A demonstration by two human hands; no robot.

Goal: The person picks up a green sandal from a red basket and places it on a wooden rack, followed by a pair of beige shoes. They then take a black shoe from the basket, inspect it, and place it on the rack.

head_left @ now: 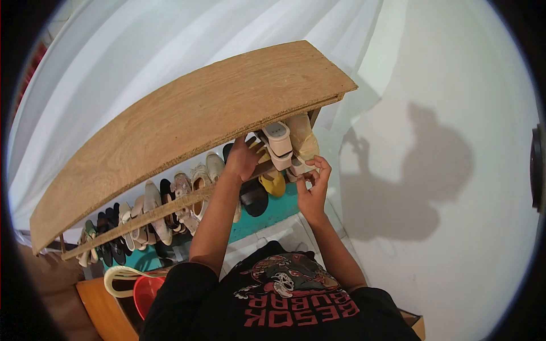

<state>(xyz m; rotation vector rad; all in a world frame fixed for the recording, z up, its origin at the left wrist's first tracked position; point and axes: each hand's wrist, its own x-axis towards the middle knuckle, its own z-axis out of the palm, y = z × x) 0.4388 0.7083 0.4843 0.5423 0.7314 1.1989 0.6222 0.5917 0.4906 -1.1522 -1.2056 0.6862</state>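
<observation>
A wooden shoe rack with a plywood top (187, 113) holds rows of shoes. My left hand (243, 159) reaches under the top board and rests on a black shoe on the upper shelf, next to a white chunky sandal (278, 142). My right hand (314, 181) pinches the lower edge of a white sandal (297, 166) at the rack's right end, beside a beige shoe (304, 136). A yellow shoe (274, 184) and a black shoe (254, 198) sit on the shelf below my hands.
Several pale sandals (170, 204) and dark shoes (111, 238) line the rack to the left. A red bucket (147, 292) with a cream handle stands at lower left on a wooden surface. White curtain behind, white wall (455, 113) to the right, teal floor edge below.
</observation>
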